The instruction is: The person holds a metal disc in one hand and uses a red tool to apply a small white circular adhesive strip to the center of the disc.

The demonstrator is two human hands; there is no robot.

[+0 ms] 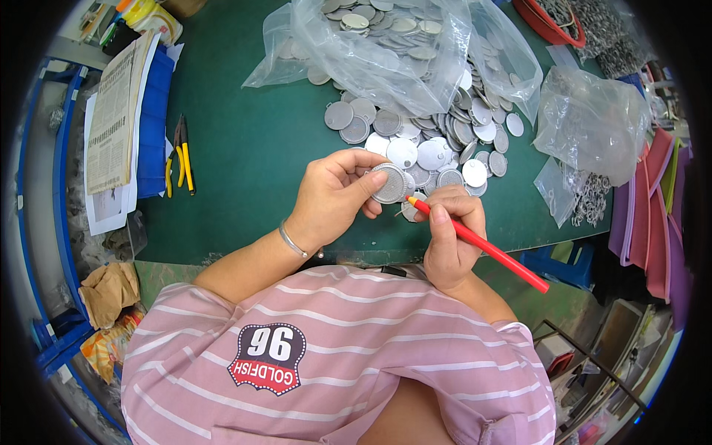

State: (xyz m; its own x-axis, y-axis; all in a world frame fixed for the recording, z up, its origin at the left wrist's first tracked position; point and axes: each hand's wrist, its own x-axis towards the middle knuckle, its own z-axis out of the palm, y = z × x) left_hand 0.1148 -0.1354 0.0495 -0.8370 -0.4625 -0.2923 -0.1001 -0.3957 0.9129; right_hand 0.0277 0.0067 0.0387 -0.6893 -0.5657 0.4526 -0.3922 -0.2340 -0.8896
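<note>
My left hand (337, 193), with a silver bangle on its wrist, pinches a round grey metal disc (389, 183) with a textured face. In my right hand (454, 236) is a red pencil (504, 259), its yellowish sharpened end pointing left. The pencil's tip is at the disc's lower right edge; whether they touch I cannot tell. Just beyond both hands lies a loose pile of similar metal discs (434, 154), some showing plain shiny faces and others textured ones. A clear plastic bag (400, 81) full of discs spills onto this pile.
Yellow-handled pliers (187, 169) lie on the green table (230, 148) at left, beside a blue bin (153, 119) with papers against it. At right are a plastic bag (586, 119) and small metal clasps (591, 199). A red basket (549, 26) stands far right.
</note>
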